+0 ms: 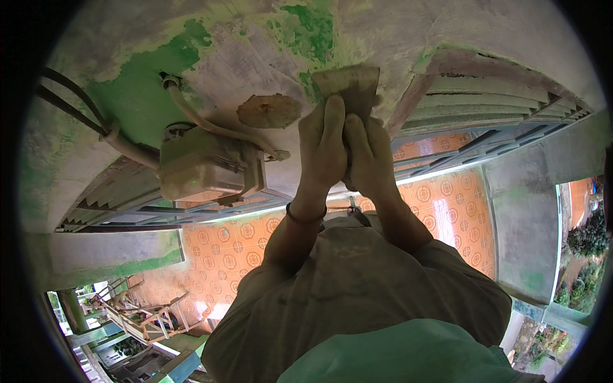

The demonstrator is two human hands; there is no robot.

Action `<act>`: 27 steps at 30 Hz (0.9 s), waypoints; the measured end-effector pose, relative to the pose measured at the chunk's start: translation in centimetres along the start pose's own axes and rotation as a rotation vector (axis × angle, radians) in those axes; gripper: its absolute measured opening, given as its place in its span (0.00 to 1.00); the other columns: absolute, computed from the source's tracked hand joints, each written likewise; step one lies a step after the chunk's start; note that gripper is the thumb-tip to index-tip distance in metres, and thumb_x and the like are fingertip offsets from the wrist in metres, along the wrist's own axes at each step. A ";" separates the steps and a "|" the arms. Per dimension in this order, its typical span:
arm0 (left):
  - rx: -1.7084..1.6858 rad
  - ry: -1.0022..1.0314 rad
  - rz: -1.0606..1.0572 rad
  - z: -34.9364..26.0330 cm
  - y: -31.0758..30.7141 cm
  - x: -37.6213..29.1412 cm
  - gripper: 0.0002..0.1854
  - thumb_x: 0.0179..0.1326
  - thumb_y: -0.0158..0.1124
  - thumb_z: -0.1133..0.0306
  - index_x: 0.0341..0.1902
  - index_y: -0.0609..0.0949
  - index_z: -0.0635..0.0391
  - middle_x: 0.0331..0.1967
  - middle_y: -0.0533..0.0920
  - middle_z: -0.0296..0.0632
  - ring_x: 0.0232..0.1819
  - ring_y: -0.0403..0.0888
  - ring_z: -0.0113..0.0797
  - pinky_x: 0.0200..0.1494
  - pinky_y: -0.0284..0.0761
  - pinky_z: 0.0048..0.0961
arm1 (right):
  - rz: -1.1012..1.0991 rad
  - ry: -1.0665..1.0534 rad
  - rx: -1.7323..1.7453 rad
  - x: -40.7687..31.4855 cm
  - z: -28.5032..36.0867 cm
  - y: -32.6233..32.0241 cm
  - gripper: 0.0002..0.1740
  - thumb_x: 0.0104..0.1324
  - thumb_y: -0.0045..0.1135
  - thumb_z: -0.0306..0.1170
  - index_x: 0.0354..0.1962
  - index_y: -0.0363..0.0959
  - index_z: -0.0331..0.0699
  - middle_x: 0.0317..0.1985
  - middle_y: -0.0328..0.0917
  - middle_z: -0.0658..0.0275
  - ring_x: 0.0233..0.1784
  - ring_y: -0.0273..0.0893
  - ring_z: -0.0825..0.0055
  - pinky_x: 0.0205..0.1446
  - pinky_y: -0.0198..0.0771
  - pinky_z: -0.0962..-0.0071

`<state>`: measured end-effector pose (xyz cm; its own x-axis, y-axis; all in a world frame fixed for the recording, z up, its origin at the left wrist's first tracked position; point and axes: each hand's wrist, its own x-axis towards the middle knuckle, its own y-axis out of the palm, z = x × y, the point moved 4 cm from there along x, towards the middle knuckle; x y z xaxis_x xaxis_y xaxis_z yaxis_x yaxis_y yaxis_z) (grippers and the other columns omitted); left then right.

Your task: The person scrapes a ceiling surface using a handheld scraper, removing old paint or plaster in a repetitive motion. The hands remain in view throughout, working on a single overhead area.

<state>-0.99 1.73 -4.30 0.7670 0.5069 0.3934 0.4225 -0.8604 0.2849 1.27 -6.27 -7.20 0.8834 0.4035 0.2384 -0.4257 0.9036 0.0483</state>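
Observation:
Both hands are raised together on a wide metal scraper (352, 86), whose flat blade lies against the wall (258, 52) with peeling green paint. My left hand (318, 143), wearing a dark band at the wrist, has its thumb on the base of the blade. Close beside it, my right hand (371, 153) grips the same tool, its thumb also pointing up towards the blade. The handle is mostly hidden between the palms. Green paint patches (306, 33) remain around bare grey plaster near the blade. Left of the hands is a round brownish patch (269, 111) on the wall.
An electricity meter (203, 165) with a conduit (206, 119) and dark cables (76, 100) juts out at left. Slatted window vents (479, 98) lie at right. Below are a patterned orange tile floor (215, 249) and, at lower left, a wooden frame structure (143, 318).

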 end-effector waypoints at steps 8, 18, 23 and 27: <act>0.115 -0.043 0.101 1.2 -1.5 0.7 0.21 0.77 0.43 0.63 0.35 0.79 0.66 0.22 0.78 0.37 0.26 0.69 0.21 0.28 0.67 0.26 | -0.049 0.012 -0.154 -0.2 -0.2 -0.2 0.18 0.73 0.45 0.36 0.33 0.73 0.28 0.24 0.73 0.53 0.27 0.73 0.65 0.32 0.67 0.66; 0.007 -0.071 0.090 1.2 -1.5 1.1 0.21 0.76 0.46 0.62 0.32 0.78 0.66 0.22 0.78 0.37 0.26 0.69 0.22 0.27 0.67 0.28 | -0.026 0.034 0.030 0.0 0.6 0.4 0.14 0.72 0.46 0.33 0.33 0.71 0.29 0.25 0.73 0.53 0.27 0.73 0.61 0.31 0.67 0.63; 0.225 -0.051 0.149 1.6 -2.2 -0.1 0.22 0.77 0.43 0.63 0.38 0.81 0.67 0.27 0.83 0.42 0.29 0.76 0.25 0.31 0.72 0.27 | -0.008 0.019 -0.062 -0.4 -0.8 0.1 0.17 0.73 0.46 0.35 0.32 0.71 0.28 0.25 0.72 0.53 0.25 0.72 0.65 0.30 0.67 0.64; 0.031 -0.135 0.138 0.6 -1.9 0.3 0.23 0.77 0.42 0.63 0.42 0.82 0.68 0.33 0.86 0.45 0.33 0.80 0.27 0.36 0.76 0.27 | 0.054 0.090 0.046 0.2 -0.1 0.5 0.15 0.73 0.45 0.34 0.35 0.72 0.28 0.25 0.73 0.53 0.26 0.73 0.62 0.30 0.66 0.64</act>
<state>-1.31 3.49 -5.26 0.8757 0.3740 0.3055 0.3219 -0.9237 0.2080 1.25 -5.69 -7.22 0.8721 0.4646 0.1535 -0.4799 0.8734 0.0828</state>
